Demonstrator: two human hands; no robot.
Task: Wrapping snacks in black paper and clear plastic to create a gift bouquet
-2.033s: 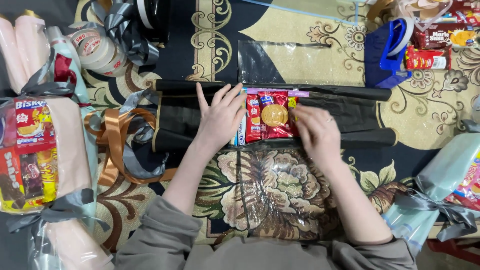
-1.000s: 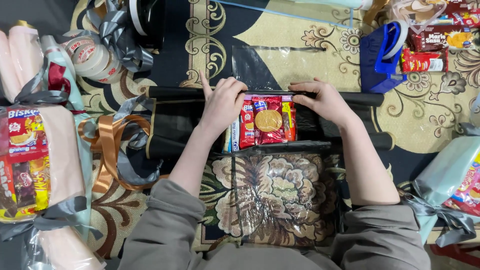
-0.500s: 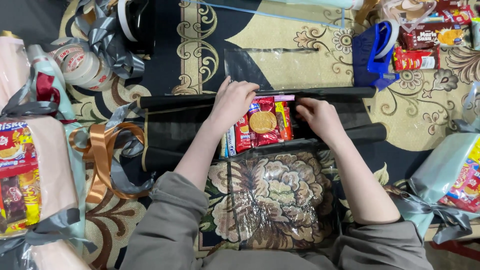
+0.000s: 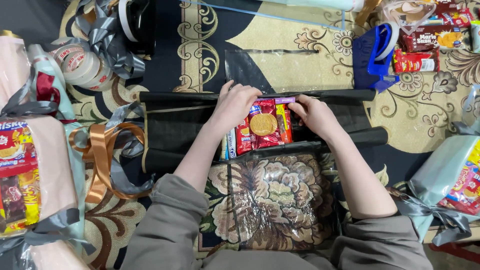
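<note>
Black wrapping paper [image 4: 175,127] is spread out flat across the middle of the patterned carpet [image 4: 310,60], with its far edge rolled up into a long tube. Sitting on it, pretty much dead centre, is a bundle of snack packets [image 4: 260,127] — red biscuit wrappers with a round cookie picture on front, plus a white and blue pack tucked on the left side. The left hand [image 4: 235,106] rests right on the top left corner of the bundle, fingers curled over the rolled paper edge, so its grip is pressed down on paper and packets together. The right hand [image 4: 312,114] is touching the bundle's right side, fingers pinching at the top right corner where the paper roll meets the wrappers. So the bundle sits squarely between both hands.

A sheet of clear cellophane [image 4: 280,200] lies on the near side, just below the bundle. Over toward the left edge of the carpet there's a gold ribbon [image 4: 102,155] and some tape rolls [image 4: 82,65]. A blue tape dispenser [image 4: 372,50] sits near the far right corner.
</note>
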